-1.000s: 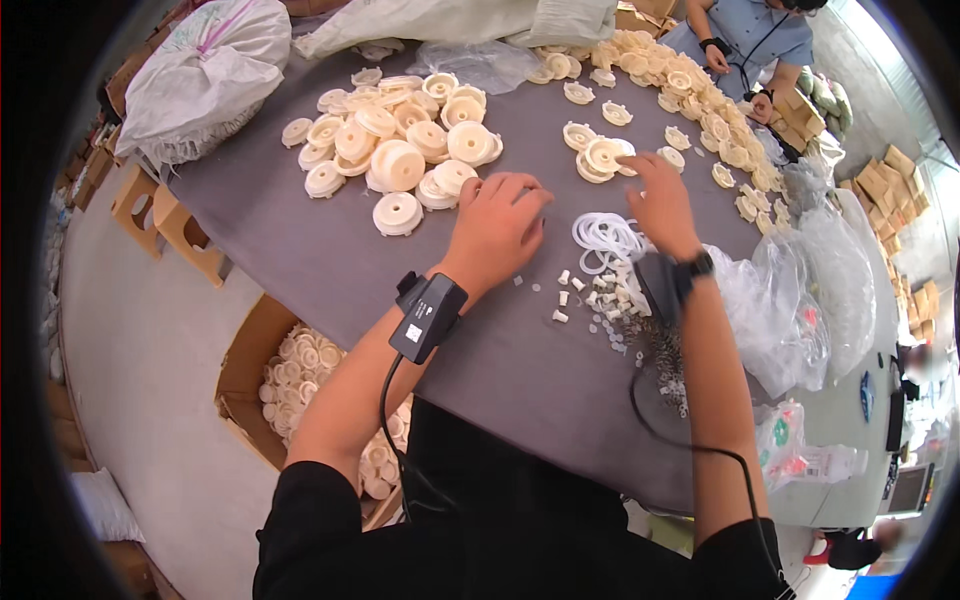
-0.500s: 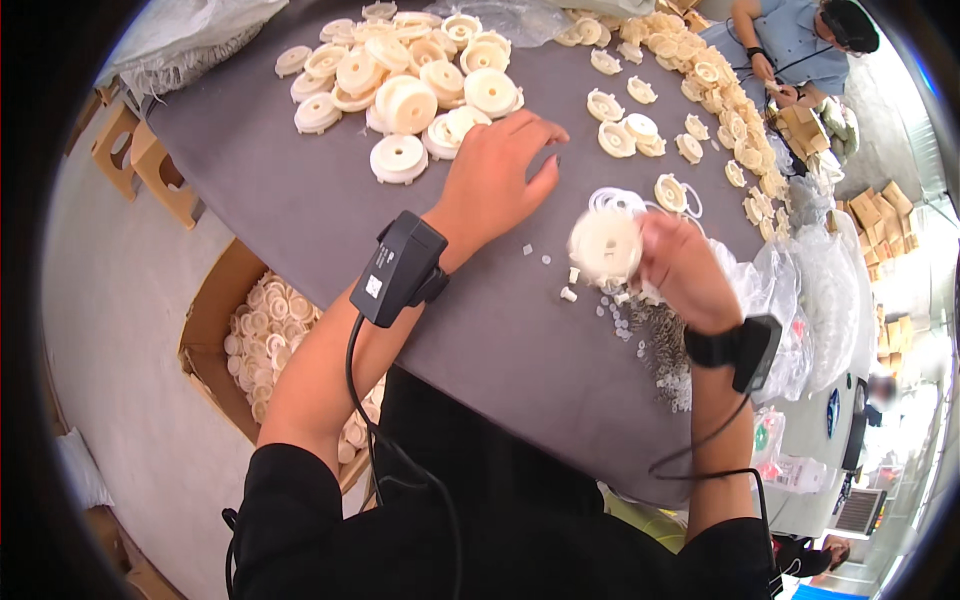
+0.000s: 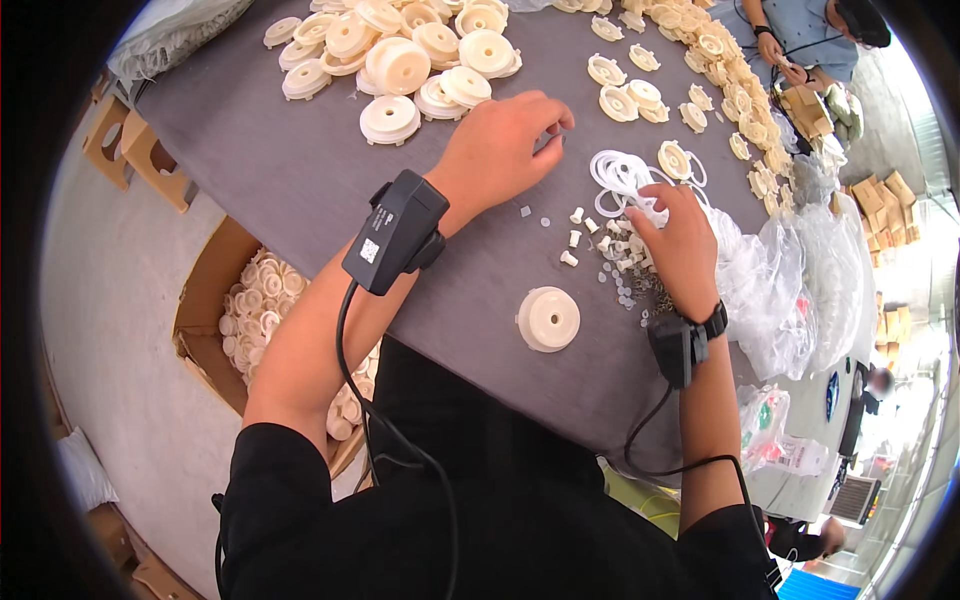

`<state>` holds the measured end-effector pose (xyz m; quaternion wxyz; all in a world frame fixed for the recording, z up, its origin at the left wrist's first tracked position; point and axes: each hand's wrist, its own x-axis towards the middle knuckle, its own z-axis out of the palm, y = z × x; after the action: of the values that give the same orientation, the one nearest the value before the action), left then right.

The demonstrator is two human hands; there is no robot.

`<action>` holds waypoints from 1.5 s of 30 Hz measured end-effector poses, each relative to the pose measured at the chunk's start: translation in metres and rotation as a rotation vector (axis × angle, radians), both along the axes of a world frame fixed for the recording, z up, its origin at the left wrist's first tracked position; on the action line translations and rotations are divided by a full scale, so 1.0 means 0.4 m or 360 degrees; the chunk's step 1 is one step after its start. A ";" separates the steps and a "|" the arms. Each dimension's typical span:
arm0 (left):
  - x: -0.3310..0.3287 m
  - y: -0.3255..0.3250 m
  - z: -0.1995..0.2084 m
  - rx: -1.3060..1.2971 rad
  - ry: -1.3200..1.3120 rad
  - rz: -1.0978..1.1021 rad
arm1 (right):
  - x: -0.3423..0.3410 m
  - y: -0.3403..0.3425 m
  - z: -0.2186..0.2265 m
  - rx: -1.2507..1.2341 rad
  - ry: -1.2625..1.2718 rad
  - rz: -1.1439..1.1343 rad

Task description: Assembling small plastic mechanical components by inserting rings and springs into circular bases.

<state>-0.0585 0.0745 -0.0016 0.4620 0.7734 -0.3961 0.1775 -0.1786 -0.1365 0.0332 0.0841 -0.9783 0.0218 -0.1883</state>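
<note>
My left hand hovers over the table beside the heap of cream round caps. Its fingers are curved, with the thumb apart and nothing visible between them. At the right, my right hand reaches over the small parts, thumb and fingers apart at the edge of the white rubber rings; whether the fingertips touch a ring I cannot tell. A single cream round cap with a centre hole lies on the table near the front edge. Small white plugs are scattered left of my right hand, with tiny clear discs below.
Cream lugged rings spread toward a long pile at the far right. Clear plastic bags border the table's right side. A cardboard box of round parts stands on the floor at left. A co-worker works at the far right.
The cream round cap has left my right hand and now lies near the table's front edge. My right hand has turned toward the white rings. My left hand keeps nearly the same pose.
</note>
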 end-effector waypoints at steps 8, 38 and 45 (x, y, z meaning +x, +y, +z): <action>-0.012 0.010 0.011 -0.0055 0.0018 -0.0051 | -0.003 -0.051 0.044 0.0752 -0.0317 -0.0053; -0.414 0.098 0.016 -0.0189 0.1105 -0.0036 | -0.249 0.138 -0.032 0.1347 0.0374 0.0290; -0.401 0.071 -0.006 0.0044 0.0696 0.0148 | -0.221 0.137 -0.060 0.1339 0.0200 0.0318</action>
<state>-0.2188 0.1029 -0.0039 0.5174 0.8172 -0.2530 0.0213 -0.2670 -0.0819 0.0091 0.4916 -0.8657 0.0071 -0.0942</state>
